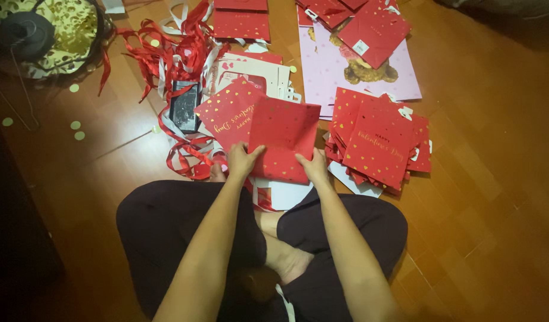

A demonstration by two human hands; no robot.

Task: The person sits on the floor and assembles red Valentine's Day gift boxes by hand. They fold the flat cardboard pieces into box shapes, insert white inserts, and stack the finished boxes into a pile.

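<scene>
Wooden floor (483, 197), strewn red bags (379, 140)

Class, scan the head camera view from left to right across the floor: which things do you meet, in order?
Gold-spotted dark object → tangle of red ribbons → black phone-like slab → red folded bag held in both hands → stack of red gift bags.

I see the left hand (243, 160) and right hand (315, 167) both gripping the lower edge of a flattened red gift bag with gold dots (284, 138), held over crossed legs on the wooden floor (495, 209). At three o'clock of it lies a stack of red heart-printed bags (379, 140). At twelve o'clock rests a pink bag with a teddy bear (358, 74). At ten o'clock, tangled red ribbons (167, 53) surround a dark phone (184, 105).
</scene>
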